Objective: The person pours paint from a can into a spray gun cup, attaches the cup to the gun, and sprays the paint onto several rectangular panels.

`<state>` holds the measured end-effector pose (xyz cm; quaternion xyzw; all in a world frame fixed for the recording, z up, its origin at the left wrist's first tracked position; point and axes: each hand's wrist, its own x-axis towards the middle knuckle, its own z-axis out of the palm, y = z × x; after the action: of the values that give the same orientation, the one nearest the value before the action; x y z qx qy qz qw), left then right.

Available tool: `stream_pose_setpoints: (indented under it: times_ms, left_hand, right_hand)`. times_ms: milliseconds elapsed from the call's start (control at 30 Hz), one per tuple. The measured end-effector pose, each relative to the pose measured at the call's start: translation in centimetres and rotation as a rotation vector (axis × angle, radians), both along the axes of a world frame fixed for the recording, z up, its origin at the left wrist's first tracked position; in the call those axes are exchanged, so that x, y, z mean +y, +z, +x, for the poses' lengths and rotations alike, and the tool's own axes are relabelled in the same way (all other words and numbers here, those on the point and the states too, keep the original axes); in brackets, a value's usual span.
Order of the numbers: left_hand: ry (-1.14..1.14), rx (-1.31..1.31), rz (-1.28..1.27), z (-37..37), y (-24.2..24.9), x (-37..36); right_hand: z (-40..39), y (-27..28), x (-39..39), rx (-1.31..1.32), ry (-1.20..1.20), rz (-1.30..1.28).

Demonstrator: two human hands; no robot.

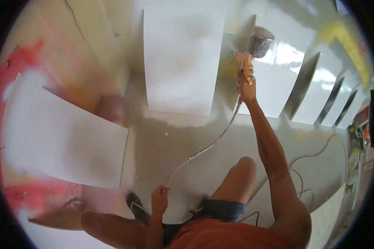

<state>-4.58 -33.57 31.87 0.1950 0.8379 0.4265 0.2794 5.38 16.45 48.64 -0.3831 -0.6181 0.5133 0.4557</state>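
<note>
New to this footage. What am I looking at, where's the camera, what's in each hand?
There is no machine here: a person works with two bare hands. The single picture comes from a camera worn on the person's head, looking forward and down, so the wide lens bends the edges.

The right hand is stretched out, gripping an orange spray gun with a clear cup on top. A thin clear hose runs from the gun back to the left hand, which holds it up near the body.

On the paint-stained floor lie flat white rectangular panels: one straight ahead, one to the left. Glossy white panels stand in a row on the right.

A bare knee and dark shoe show below.
</note>
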Motion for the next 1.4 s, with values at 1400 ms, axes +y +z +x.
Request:
stream_pose_setpoints:
  times_ms: [1400]
  left_hand:
    - [0.27, 0.296, 0.163, -4.3, 0.5, 2.1]
  right_hand:
    - [7.0, -11.6, -3.6, -0.08, 0.064, -0.17]
